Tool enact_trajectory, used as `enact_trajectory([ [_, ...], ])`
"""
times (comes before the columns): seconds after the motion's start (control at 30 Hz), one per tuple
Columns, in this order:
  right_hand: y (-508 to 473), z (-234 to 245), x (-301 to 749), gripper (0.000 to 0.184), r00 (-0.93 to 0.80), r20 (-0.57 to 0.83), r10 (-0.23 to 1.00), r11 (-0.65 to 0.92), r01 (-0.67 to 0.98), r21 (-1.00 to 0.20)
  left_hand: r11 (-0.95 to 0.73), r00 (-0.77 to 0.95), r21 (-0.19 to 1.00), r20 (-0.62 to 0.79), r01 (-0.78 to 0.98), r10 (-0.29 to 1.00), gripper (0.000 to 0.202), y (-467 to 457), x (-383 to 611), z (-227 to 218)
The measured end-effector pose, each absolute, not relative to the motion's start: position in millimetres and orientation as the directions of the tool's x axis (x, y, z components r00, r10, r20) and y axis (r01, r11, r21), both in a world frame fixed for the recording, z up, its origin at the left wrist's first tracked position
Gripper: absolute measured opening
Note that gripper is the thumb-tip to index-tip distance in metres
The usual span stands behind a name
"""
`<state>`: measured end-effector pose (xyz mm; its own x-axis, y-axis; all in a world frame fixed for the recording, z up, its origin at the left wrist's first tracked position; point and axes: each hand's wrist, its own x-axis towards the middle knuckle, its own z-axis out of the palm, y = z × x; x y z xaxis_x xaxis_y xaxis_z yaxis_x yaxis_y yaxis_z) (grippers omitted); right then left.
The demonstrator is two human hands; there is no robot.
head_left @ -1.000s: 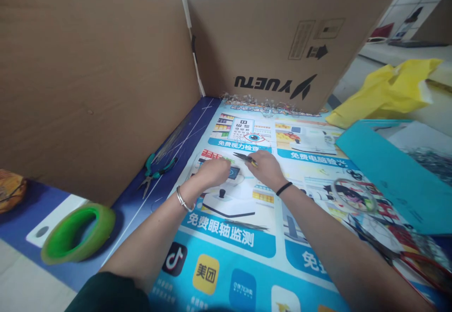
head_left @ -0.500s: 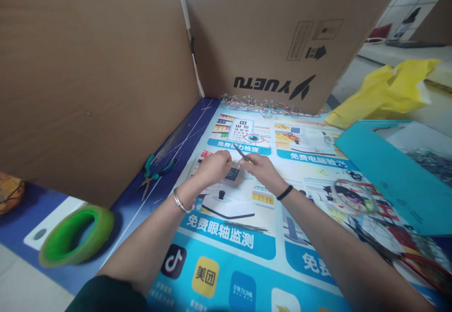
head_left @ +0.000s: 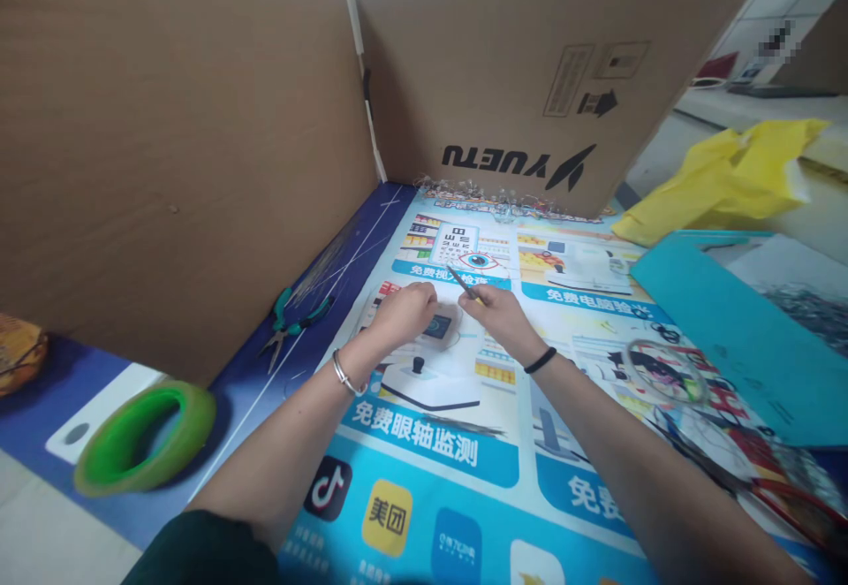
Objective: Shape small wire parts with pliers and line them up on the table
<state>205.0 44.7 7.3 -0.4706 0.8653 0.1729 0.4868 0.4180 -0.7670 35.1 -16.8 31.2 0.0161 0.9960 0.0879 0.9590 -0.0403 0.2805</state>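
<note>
Over the printed mat (head_left: 371, 430), my left hand (head_left: 405, 313) is closed, its fingers curled in a pinch. Whatever it may hold is too small to make out. Just to its right, my right hand (head_left: 502, 320) grips a slim dark tool (head_left: 461, 282) that points up and to the left, away from me. Its exact kind does not show. A small gap separates the two hands. Left of them lie pliers with teal handles (head_left: 281, 315), jaws apart, beside a bundle of thin wires (head_left: 324, 271).
Cardboard panels (head_left: 185, 125) rise at the left and back. A green tape roll (head_left: 192, 430) sits at near left. To the right are a wire coil (head_left: 664, 371), red-handled scissors (head_left: 788, 488), a teal folder (head_left: 715, 338) and a yellow bag (head_left: 722, 174). Small clear pieces (head_left: 503, 205) line the back.
My right hand has shifted slightly right with the dark tool, widening the gap between the hands. My left hand stays nearly in place. The view has shifted a little.
</note>
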Motion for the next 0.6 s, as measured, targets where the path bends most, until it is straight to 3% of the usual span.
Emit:
enact_trajectory([
  [0.13, 52.0, 14.7, 215.1, 0.023, -0.517, 0.154, 0.842, 0.531, 0.745, -0.404, 0.007, -0.016, 0.218, 0.041, 0.976, 0.999, 0.023, -17.2, 34.0, 30.9],
  [0.27, 51.6, 31.8, 226.3, 0.024, -0.548, 0.053, 0.835, 0.550, 0.833, -0.051, -0.005, 0.000, 0.180, 0.025, 0.984, 1.000, 0.026, -17.3, 38.9, 24.8],
  [0.4, 50.3, 46.6, 235.0, 0.025, -0.530, -0.091, 0.843, 0.534, 0.845, 0.028, -0.044, 0.041, 0.137, 0.022, 0.990, 0.999, 0.029, -17.4, 46.0, 16.3],
  [0.6, 49.4, 47.2, 233.0, 0.026, -0.516, -0.214, 0.829, 0.523, 0.852, -0.027, -0.078, 0.075, 0.093, 0.026, 0.993, 0.997, 0.029, -17.1, 49.1, 9.0],
])
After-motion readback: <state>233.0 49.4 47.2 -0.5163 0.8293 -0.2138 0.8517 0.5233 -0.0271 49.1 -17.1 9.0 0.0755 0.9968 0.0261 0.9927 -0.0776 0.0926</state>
